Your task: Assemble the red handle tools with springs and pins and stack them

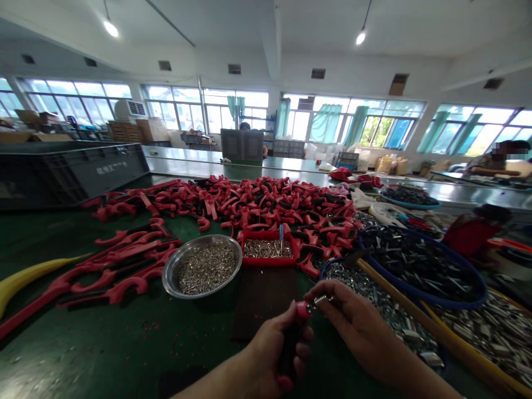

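My left hand (272, 346) is wrapped around a red and black plastic handle (296, 332), held upright low in the middle of the view. My right hand (353, 316) pinches a small silver metal part (322, 300) against the handle's top end. Both hands hover over a dark mat (260, 299) on the green table (103, 343). Just beyond stand a round steel bowl (202, 266) of small metal pieces and a red tray (268, 249) of similar pieces.
A big heap of red and black handles (257, 208) covers the table's middle, with more laid at the left (112, 266). Blue-rimmed basins (419, 260) of metal parts and a wooden stick (419, 318) lie at right. A grey crate (66, 172) sits far left. Another person (499, 160) works far right.
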A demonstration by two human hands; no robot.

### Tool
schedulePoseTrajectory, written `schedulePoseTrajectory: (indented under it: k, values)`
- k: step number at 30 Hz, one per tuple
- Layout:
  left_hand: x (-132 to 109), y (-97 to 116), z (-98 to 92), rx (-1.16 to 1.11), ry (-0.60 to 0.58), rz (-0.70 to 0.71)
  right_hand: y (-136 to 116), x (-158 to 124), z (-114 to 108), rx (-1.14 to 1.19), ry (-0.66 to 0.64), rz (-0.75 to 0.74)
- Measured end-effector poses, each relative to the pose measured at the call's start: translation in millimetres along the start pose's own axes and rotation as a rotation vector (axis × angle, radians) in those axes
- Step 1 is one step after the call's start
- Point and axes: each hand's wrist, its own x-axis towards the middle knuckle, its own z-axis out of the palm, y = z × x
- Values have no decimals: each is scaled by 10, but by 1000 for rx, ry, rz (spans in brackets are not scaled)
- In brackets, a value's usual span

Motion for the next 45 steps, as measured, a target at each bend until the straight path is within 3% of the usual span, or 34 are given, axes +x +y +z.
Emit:
schedulePoseTrajectory:
  k: [6,11,15,20,25,29,32,35,38,41,45]
  values:
    - [-21,30,-76,-86,-207,-89,2,66,75,-91,-63,-49]
    - [-27,27,-162,-31,-231,-53,-34,175,62,-110,-147,10]
    - [-13,64,-259,-31,-366,-168,-37,240,75,62,-273,75]
    - [-25,118,-311,16,-449,-218,44,192,86,-110,-130,8]
    - [-83,93,-297,26,-511,-329,257,204,87,191,-312,223]
    - [-44,62,-332,15,-550,-373,398,213,134,323,-348,255]
    - [-4,72,-358,-35,-587,-363,476,179,42,223,-211,294]
    - [10,89,-353,-126,-518,-278,592,18,-245,-217,-10,256]
    - [15,85,-316,-183,-371,-186,725,-278,-548,-669,-92,210]
    - [11,63,-250,-165,-200,-46,807,-531,-658,-795,-251,275]
    - [-23,42,-168,-110,-110,86,828,-583,-579,-797,-240,297]
